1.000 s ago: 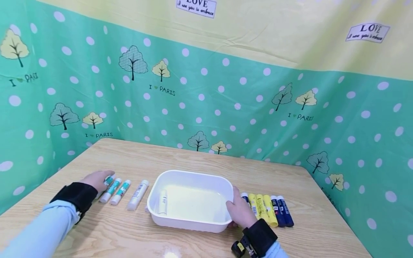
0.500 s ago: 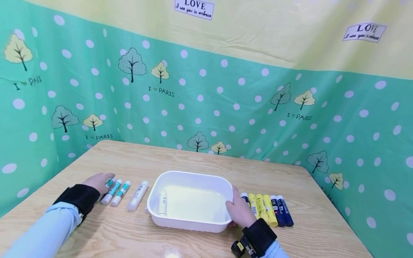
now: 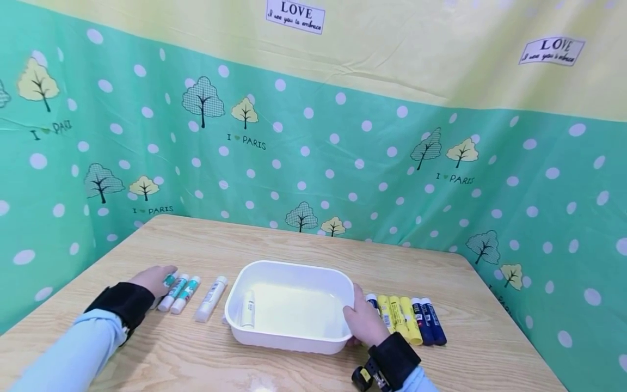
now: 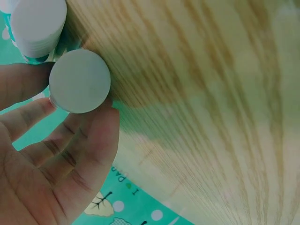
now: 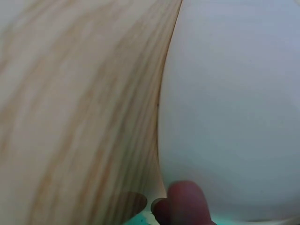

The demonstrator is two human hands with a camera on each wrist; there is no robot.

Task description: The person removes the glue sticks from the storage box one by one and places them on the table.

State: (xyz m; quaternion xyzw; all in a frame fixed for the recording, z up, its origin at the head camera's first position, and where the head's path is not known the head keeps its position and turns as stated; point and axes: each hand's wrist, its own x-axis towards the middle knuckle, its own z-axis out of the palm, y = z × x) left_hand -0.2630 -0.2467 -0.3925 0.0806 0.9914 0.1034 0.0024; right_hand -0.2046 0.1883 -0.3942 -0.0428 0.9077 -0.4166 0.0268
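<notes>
My left hand is at the left end of a row of glue sticks, its thumb and fingers around a glue stick. In the left wrist view that stick's round white end faces the camera. Two teal-and-white glue sticks and a larger whitish glue stick lie just right of this hand. My right hand grips the right wall of a white plastic tub, thumb over the rim. Inside the tub, a white glue stick leans at the left side. The right wrist view shows mostly the tub's outer wall and fingertips.
Right of the tub lie several yellow glue sticks and navy glue sticks, side by side. A whitish object's end peeks out by the tub's left side. The wooden table ends at a green curtain.
Both hands keep nearly the same places on the glue stick and the tub. The head view tilts and shifts slightly; no object has visibly been lifted or let go.
</notes>
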